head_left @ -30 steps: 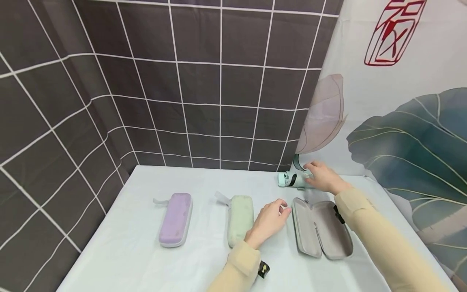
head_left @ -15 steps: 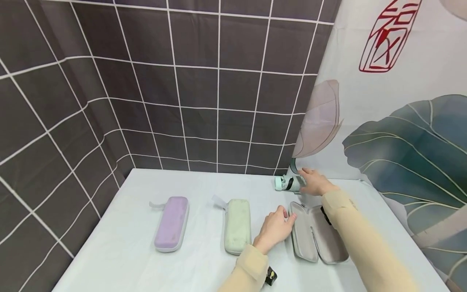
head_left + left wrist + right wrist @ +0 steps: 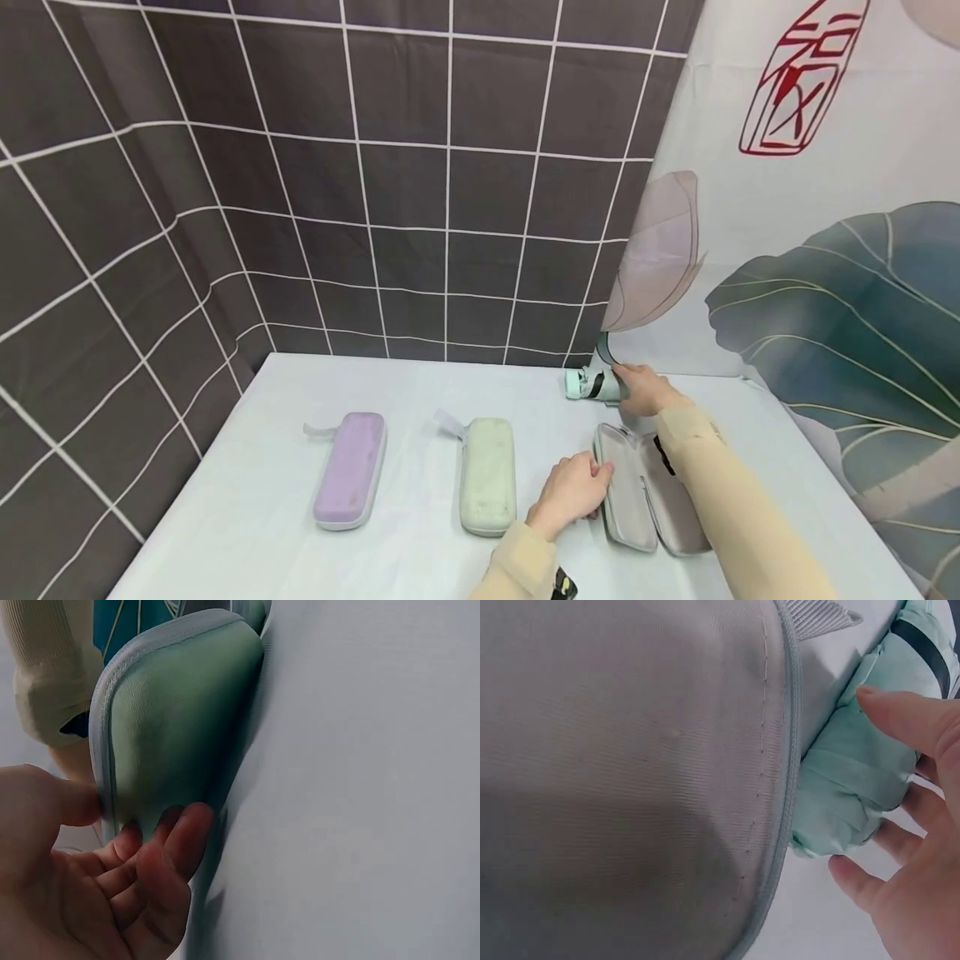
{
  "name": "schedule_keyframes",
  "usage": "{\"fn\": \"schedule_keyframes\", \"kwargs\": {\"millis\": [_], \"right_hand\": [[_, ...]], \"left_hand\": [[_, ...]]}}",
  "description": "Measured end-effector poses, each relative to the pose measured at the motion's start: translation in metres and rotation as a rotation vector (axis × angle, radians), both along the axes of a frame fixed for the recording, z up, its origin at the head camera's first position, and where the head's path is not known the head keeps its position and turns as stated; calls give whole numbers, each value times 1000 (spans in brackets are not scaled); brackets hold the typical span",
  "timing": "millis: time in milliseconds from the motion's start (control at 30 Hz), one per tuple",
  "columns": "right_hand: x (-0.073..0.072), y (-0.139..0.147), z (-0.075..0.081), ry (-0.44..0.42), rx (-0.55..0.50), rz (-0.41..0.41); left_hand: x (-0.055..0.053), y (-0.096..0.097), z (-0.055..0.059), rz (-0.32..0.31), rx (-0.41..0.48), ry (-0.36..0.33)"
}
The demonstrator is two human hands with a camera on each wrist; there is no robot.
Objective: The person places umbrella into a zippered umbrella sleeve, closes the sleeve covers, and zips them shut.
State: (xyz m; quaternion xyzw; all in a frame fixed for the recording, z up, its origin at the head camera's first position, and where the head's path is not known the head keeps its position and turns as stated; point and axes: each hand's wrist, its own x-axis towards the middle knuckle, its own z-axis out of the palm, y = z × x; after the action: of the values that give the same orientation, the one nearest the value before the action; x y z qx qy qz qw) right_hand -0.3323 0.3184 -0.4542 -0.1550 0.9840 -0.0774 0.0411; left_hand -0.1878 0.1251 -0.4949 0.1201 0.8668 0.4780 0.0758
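Note:
An unzipped case [image 3: 628, 500] with a grey lining lies spread open at the right of the table; its green outer side [image 3: 172, 712] shows in the left wrist view. My left hand [image 3: 572, 492] is at its left half, thumb on the grey rim and fingers curled against the green outside. Behind the case lies a mint-green folded compact umbrella [image 3: 591, 386] with a dark band. My right hand [image 3: 643, 392] grips its right end, thumb on top and fingers on the far side in the right wrist view [image 3: 922, 885].
A closed pale green case [image 3: 487, 479] lies left of my left hand, and a closed purple case [image 3: 351, 471] farther left. Each has a strap at its upper end. A dark gridded cloth [image 3: 397, 183] hangs behind the white table [image 3: 420, 558].
My left hand has moved right and down to the edge of the open case. My right hand's fingers have lowered and closed about the umbrella's right end. The head view has shifted slightly.

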Motion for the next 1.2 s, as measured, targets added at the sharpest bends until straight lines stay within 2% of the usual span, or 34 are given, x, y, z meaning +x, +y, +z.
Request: {"fn": "schedule_keyframes", "kwargs": {"millis": [133,300,400,467,667,767,967,1100,1200], "right_hand": [[-4,5,-3,16,6,17],[-7,2,2,-51,-41,12],[-4,-2,7,-89,-53,-10],[-4,-4,9,-72,-45,-16],[-1,-8,13,65,-16,28],[0,-9,17,81,-6,29],[11,-5,35,99,-5,26],[24,0,48,133,-79,15],[39,2,55,153,-167,-21]], "left_hand": [[2,1,-3,7,-21,45],[1,1,-4,-8,-36,82],[1,2,-3,-9,-41,81],[0,3,-2,-5,-43,81],[-1,3,-2,18,-38,83],[-2,1,-3,29,-41,80],[-2,0,-3,23,-37,69],[-2,-1,-3,15,-36,65],[-1,-2,-4,12,-34,57]]}}
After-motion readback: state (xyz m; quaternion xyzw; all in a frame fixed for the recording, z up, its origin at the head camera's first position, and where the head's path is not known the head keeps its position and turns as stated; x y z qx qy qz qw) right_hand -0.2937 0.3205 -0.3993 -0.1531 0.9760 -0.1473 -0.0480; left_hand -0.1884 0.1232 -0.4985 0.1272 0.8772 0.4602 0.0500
